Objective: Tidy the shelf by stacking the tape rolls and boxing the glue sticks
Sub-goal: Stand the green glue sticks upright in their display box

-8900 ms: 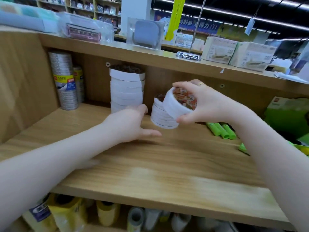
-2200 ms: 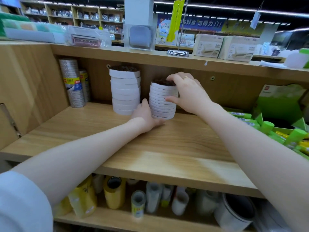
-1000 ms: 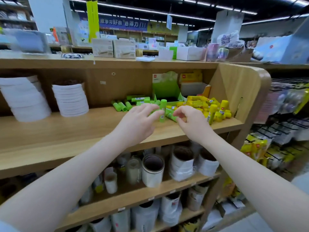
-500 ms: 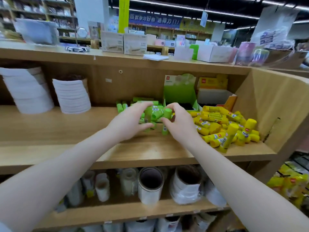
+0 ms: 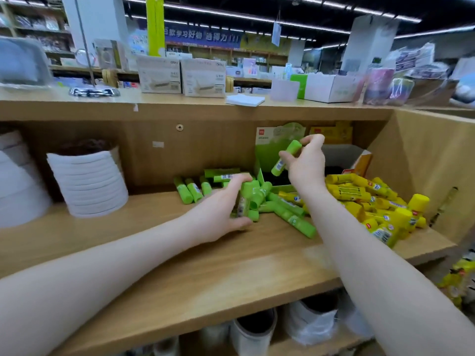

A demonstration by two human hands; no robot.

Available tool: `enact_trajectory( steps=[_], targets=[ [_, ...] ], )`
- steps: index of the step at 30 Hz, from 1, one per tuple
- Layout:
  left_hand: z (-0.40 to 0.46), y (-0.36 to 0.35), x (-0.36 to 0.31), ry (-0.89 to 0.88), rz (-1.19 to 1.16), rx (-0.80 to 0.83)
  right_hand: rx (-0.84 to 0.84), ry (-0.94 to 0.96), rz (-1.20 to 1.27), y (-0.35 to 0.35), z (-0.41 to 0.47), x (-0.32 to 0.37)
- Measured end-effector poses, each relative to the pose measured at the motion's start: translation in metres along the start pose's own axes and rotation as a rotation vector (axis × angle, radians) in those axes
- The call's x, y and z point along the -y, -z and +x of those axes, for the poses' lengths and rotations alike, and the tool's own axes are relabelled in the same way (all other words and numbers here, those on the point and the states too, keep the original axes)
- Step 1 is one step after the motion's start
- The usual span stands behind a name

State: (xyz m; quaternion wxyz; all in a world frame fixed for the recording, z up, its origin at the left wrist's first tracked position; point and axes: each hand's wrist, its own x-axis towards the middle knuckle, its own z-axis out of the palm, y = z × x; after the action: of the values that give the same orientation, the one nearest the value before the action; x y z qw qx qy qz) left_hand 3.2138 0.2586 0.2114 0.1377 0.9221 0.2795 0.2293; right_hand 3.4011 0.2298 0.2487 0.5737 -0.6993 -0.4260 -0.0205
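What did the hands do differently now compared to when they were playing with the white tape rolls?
Both hands left the tape stacks and went right to the glue sticks. The right hand now pinches one green glue stick, lifted over the open green box. The left hand grips a bunch of green sticks. The tape stacks stayed standing.

Left tape stack (image 5: 18, 181) cut off by the frame's left edge, green glue sticks (image 5: 250, 199) partly hidden behind the left hand (image 5: 221, 209), green box (image 5: 270, 155) interior dark and partly covered by the right hand (image 5: 305, 163), box lettering unreadable, lower-shelf rolls (image 5: 254, 330) blurred and cropped at the bottom edge.
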Motion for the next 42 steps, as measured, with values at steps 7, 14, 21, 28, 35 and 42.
enact_trajectory(
  steps=[7, 14, 21, 28, 35, 42],
  targets=[
    [0.002, -0.003, 0.015, 0.011, -0.163, -0.008, 0.03, -0.028, -0.229, -0.037, 0.023, -0.012],
    [0.006, -0.003, 0.022, -0.007, -0.332, -0.043, 0.164, -0.041, -0.386, -0.051, 0.042, -0.024],
    [0.005, -0.004, 0.021, 0.012, -0.408, -0.051, 0.249, 0.076, -0.381, -0.053, 0.049, -0.028],
    [0.002, -0.004, 0.021, 0.019, -0.337, -0.026, 0.272, 0.082, -0.313, -0.052, 0.047, -0.033],
    [0.002, -0.005, 0.021, 0.025, -0.355, -0.036, 0.312, 0.106, -0.192, -0.051, 0.047, -0.035],
    [0.001, -0.004, 0.023, 0.009, -0.364, -0.037, 0.224, 0.116, -0.132, -0.05, 0.05, -0.04]
  ],
)
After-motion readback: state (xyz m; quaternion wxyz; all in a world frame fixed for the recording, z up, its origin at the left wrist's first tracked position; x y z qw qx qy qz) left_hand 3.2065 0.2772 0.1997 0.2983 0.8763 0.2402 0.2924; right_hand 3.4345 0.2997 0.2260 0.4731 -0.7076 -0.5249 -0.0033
